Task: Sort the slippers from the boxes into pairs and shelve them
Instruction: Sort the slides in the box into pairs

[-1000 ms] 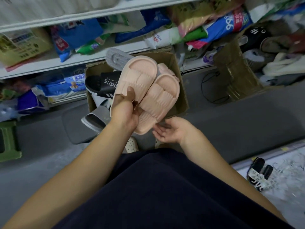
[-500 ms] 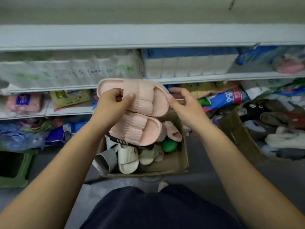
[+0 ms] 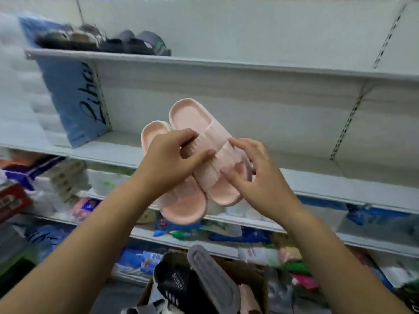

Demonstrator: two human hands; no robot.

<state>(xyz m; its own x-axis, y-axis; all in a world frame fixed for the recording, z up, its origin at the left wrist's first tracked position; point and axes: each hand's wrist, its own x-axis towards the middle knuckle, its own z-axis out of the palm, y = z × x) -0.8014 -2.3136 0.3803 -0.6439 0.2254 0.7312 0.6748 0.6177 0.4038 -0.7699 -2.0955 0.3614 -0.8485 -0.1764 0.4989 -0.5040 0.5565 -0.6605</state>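
Two pink ribbed slippers (image 3: 192,118) are held side by side in front of the white middle shelf (image 3: 340,189), heels pointing up and away. My left hand (image 3: 167,162) grips the strap of the left slipper and touches the right one. My right hand (image 3: 256,175) holds the strap and toe of the right slipper. Below, a cardboard box (image 3: 256,275) holds more slippers: a black one marked "Super" (image 3: 174,279) and a grey one (image 3: 210,277) standing on edge. Dark slippers (image 3: 133,45) lie on the top shelf (image 3: 249,66).
A blue pack with black lettering (image 3: 74,98) leans at the left of the middle shelf. To its right the shelf board is bare. Lower shelves are crammed with packaged goods (image 3: 204,234). A red box (image 3: 11,200) sits at the far left.
Both hands have lifted the pink pair from above the box up to the middle shelf level. The slippers turned from lying crosswise to pointing away. My view tilted upward.
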